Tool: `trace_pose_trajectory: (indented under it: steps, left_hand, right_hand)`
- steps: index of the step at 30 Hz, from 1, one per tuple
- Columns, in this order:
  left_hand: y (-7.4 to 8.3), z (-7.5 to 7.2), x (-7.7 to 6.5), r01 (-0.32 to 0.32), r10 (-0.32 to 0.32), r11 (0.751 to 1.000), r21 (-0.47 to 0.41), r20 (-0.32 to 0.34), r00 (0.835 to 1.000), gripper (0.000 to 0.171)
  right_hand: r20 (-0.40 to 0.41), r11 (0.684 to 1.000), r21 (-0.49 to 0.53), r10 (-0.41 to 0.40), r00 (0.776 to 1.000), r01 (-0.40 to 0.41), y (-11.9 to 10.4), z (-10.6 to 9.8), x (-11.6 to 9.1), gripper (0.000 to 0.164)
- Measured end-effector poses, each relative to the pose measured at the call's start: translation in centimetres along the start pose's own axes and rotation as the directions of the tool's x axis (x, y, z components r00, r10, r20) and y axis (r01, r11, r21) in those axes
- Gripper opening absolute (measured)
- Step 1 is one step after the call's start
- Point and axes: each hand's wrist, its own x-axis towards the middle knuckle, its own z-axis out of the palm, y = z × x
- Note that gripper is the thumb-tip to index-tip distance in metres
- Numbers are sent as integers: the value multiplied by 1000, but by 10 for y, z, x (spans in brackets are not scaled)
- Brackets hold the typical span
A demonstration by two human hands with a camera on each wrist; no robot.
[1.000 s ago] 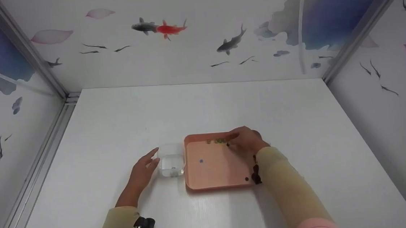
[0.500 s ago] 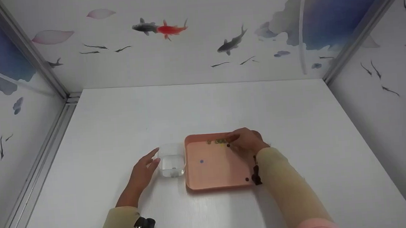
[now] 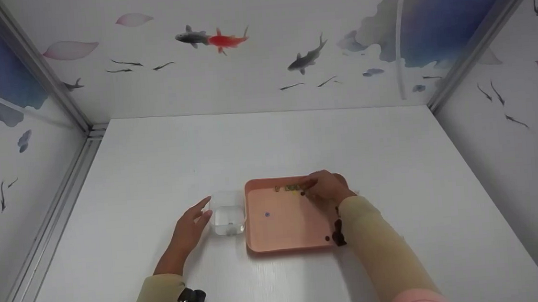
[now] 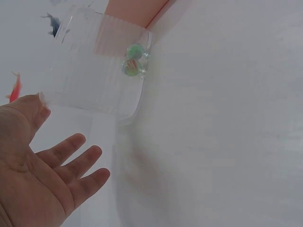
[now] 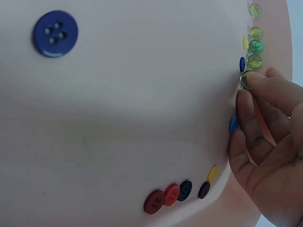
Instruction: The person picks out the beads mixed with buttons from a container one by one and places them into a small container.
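Observation:
My right hand (image 3: 325, 185) is over the far right part of the orange tray (image 3: 280, 236). In the right wrist view its fingertips pinch a clear glass marble (image 5: 245, 80) at the tray's far wall. A row of green and yellow marbles (image 5: 255, 46) lies just beyond it along that wall. A light blue button (image 5: 233, 125) is right by the lower fingers. Left of the tray stands a clear plastic box (image 4: 85, 66) with two marbles (image 4: 135, 51) in it. My left hand (image 3: 191, 229) is beside the box, fingers spread, one fingertip at its rim.
A dark blue button (image 5: 55, 34) lies alone on the tray floor. Red, dark and yellow buttons, among them a dark red button (image 5: 154, 202), lie along the tray's right side. White table (image 3: 163, 145) surrounds the tray, with painted walls behind and on both sides.

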Motion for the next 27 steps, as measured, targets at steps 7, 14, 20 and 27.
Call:
trace_pose_trajectory:
  steps: [7, 14, 20, 27]
  left_hand:
    - [-1, 2, 2, 23, -23, 1000, 8, -3, 1000, 51]
    - [-1, -1, 2, 28, -28, 999, -26, 19, 999, 49]
    - [1, -1, 2, 33, -33, 999, -28, 7, 999, 49]
    - [0, 1, 4, 38, -38, 999, -32, -2, 999, 48]
  right_hand:
    - [0, 999, -37, 16, 1000, -16, -2, 0, 2, 36]
    - [4, 999, -46, 3, 1000, -3, -5, 0, 0, 38]
    - [-25, 999, -27, 41, 999, -41, -10, 0, -1, 36]
    - [-23, 999, 11, 48, 999, -47, -16, -2, -2, 39]
